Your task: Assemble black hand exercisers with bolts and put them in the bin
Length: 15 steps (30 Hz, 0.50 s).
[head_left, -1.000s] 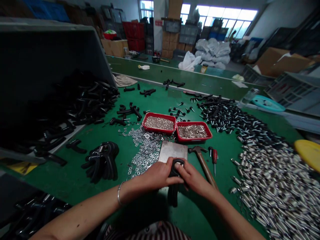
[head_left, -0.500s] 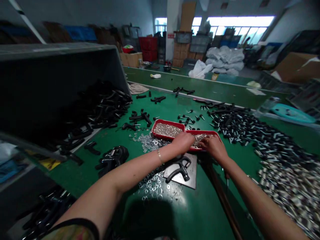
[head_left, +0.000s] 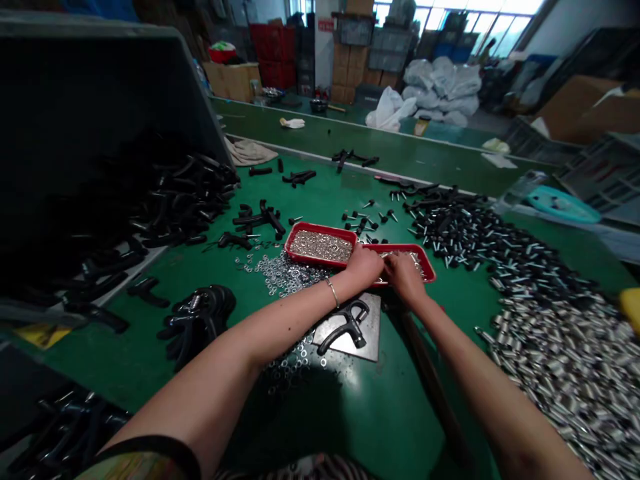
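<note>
My left hand [head_left: 366, 264] is closed at the left end of the right red tray [head_left: 431, 275], its fingertips close to my other hand. My right hand [head_left: 404, 275] is pinched over the same tray, which holds small silvery metal pieces. Whatever is between the fingers of either hand is too small or hidden. Left of it, another red tray [head_left: 287, 245] is filled with tiny metal parts. Nearer to me, a black curved clamp-like part [head_left: 348, 329] lies on a square metal plate [head_left: 371, 347], below my left wrist.
Loose washers [head_left: 280, 275] are scattered left of the plate. A large grey bin [head_left: 203, 93] of black handle parts stands on its side at left. Black-headed bolts [head_left: 455, 230] and metal springs [head_left: 565, 353] heap up at right. A hammer-like tool handle [head_left: 425, 367] lies under my right forearm.
My right hand has moved left within the right tray and now meets my left hand, fingertips close together. The camera view has tilted down and shifted slightly.
</note>
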### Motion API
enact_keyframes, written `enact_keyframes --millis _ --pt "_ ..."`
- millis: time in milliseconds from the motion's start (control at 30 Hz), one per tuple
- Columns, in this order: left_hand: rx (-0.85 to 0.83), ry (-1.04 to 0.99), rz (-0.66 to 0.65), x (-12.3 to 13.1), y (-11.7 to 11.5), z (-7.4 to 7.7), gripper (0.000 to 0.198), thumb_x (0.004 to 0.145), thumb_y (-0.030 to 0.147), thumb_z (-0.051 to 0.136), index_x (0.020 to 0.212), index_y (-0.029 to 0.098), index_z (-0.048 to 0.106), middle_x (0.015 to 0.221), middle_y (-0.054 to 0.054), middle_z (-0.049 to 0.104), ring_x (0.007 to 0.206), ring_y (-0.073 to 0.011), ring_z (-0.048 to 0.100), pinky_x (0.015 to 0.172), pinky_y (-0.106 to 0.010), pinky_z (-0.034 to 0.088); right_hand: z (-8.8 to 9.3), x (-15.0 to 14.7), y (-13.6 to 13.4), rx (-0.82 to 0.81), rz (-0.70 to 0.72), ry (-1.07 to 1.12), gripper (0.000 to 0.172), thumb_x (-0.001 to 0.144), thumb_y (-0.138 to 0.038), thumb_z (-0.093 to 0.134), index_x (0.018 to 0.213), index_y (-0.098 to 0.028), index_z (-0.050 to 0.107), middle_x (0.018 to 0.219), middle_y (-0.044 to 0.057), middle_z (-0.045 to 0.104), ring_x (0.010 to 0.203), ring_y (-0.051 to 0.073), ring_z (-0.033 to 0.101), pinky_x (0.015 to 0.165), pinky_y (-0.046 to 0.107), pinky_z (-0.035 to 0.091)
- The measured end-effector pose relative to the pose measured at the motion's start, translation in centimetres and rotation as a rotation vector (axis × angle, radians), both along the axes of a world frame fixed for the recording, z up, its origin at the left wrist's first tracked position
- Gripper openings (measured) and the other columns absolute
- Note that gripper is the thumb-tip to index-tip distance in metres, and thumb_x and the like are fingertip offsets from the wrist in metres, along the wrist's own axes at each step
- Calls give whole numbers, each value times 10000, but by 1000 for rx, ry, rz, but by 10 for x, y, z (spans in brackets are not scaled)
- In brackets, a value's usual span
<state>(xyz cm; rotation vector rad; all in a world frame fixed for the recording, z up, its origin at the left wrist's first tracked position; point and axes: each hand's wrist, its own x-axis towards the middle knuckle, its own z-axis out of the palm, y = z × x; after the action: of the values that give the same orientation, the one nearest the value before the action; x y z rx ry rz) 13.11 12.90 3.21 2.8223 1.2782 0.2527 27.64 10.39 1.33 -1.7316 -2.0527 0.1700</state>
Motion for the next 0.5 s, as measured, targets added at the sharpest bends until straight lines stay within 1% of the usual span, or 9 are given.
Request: enact_keyframes --millis 67,167,233,267,300,367,400,433,500 --pt "-2 -29 3 2 -2 -2 215 909 98 500 879 50 707 910 -205 722 914 -297 668 990 -537 340 -1 2 0 18 -37 58 176 912 -231 454 910 -168 619 903 115 671 869 249 581 796 362 440" --pt "-3 -89 21 -1 -5 -4 222 919 85 473 917 31 687 927 -218 711 936 -295 660 1002 -534 328 6 6 -8 74 -106 165 265 967 -276 356 1033 -146 577 943 112 683 820 215 613 760 336 467" --pt "-27 -151 27 -5 -5 -4 209 924 89 473 923 49 678 944 -202 705 960 -285 653 1005 -521 338 12 7 -24 108 -117 289 297 978 -324 355 1063 -154 583 986 102 688 847 204 629 780 329 479" --pt "-52 -195 28 -7 -5 -3 190 925 103 487 913 67 673 953 -186 702 976 -279 648 1003 -506 351 14 7 -36 106 -98 362 294 970 -346 387 1057 -166 603 1000 92 691 875 205 633 803 332 481" --pt "-79 -242 30 -10 -4 -1 171 928 122 500 904 82 665 965 -171 697 990 -271 643 994 -486 372 15 6 -49 86 -61 434 279 954 -361 433 1044 -181 627 1014 81 693 911 208 634 833 337 478" --pt "-137 -334 40 -16 -3 5 175 956 174 482 919 101 637 965 -137 687 955 -230 652 934 -412 439 13 4 -76 -19 14 554 238 915 -368 520 1018 -208 663 1030 61 695 961 214 634 875 345 470" --pt "-205 -428 56 -20 -4 9 195 978 205 452 948 107 618 944 -119 684 900 -200 662 877 -364 472 10 2 -89 -94 31 600 228 903 -370 543 1020 -216 664 1016 53 698 946 212 640 866 343 476" --pt "-310 -565 79 -24 -6 13 219 999 238 414 985 112 593 920 -101 680 832 -169 668 810 -318 494 7 0 -99 -169 29 651 225 894 -377 559 1019 -216 655 981 47 701 899 207 648 833 336 487" --pt "-617 -937 127 -34 -16 19 247 1020 300 363 1032 131 543 879 -69 670 702 -119 660 688 -252 498 0 -6 -113 -278 -9 732 220 883 -402 576 972 -209 633 881 32 698 768 189 642 735 310 496"
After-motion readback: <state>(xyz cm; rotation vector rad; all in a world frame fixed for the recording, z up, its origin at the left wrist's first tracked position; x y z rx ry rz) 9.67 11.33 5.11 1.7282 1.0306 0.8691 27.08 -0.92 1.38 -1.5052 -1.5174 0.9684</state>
